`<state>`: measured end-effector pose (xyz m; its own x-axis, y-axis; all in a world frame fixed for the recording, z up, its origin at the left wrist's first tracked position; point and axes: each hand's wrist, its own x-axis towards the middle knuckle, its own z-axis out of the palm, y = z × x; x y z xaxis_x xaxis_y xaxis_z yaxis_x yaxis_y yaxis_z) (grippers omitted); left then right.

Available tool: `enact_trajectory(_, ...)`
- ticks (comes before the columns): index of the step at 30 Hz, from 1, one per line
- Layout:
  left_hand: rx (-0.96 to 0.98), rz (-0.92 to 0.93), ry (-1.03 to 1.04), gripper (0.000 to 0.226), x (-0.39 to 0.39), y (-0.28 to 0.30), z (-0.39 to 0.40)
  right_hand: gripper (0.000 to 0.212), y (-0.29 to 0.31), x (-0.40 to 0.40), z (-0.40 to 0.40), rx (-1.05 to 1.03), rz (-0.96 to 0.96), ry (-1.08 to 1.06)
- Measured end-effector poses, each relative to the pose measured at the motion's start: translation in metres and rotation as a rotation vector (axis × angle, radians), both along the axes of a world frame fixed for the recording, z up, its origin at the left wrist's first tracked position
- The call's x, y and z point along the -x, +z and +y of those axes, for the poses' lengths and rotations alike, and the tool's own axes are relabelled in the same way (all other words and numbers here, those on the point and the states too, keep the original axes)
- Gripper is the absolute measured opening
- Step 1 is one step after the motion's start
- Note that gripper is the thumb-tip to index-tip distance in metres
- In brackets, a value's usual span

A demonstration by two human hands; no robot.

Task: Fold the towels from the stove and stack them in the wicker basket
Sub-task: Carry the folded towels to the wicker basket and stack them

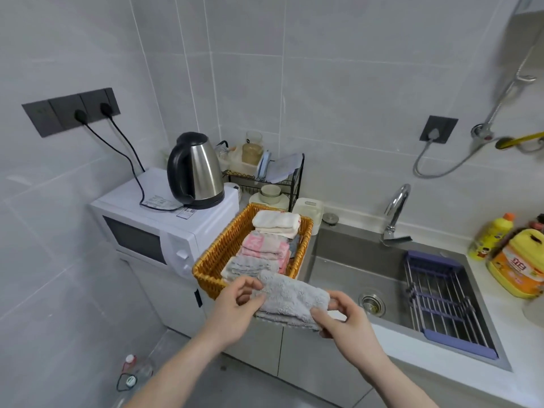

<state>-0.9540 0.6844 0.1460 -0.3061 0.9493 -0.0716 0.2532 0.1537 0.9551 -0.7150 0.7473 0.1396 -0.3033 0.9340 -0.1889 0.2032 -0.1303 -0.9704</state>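
Softly fluffy grey folded towel (pixel 290 298)

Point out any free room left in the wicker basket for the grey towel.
Bare strip along the woven wicker basket's left wall, beside the white, pink and grey folded stacks. The right side is crowded. Both the left hand and right hand grip the folded grey towel.

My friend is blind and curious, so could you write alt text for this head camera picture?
Two bare hands, left hand and right hand, hold a folded grey towel at the near end of a wicker basket already holding folded white, pink and grey towels. The basket sits between a white microwave carrying a kettle and a steel sink.
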Motion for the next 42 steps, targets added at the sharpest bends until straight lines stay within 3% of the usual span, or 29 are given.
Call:
enact_trajectory(10, 0.148, 0.078, -0.013, 0.013, 0.072, -0.021, 0.136, 0.036, -0.021, 0.071, 0.148, 0.031, -0.024, 0.027)
enact_trajectory(18, 0.229, -0.034, 0.025, 0.024, 0.11, -0.029, 0.222, 0.047, -0.045, 0.128, 0.258, 0.015, -0.162, 0.103)
enact_trajectory(24, 0.289, 0.107, -0.008, 0.028, 0.131, -0.051, 0.275, 0.045, -0.058, 0.161, 0.31, 0.103, -0.226, 0.114)
enact_trajectory(28, 0.402, 0.14, -0.066, 0.031, 0.137, -0.07, 0.301, 0.046, -0.07, 0.17, 0.324, 0.071, -0.378, 0.143)
enact_trajectory(33, 0.466, 0.257, -0.131, 0.044, 0.136, -0.094, 0.312, 0.045, -0.09, 0.174, 0.331, -0.073, -0.602, 0.23)
enact_trajectory(37, 0.504, 0.363, -0.153, 0.052, 0.132, -0.111, 0.31, 0.033, -0.103, 0.176, 0.332, -0.187, -0.689, 0.284)
enact_trajectory(39, 0.496, 0.511, -0.16, 0.051, 0.13, -0.115, 0.305, 0.032, -0.107, 0.175, 0.332, -0.23, -0.72, 0.303)
enact_trajectory(42, 0.299, 0.847, -0.181, 0.053, 0.126, -0.118, 0.297, 0.035, -0.108, 0.172, 0.334, -0.262, -0.759, 0.305)
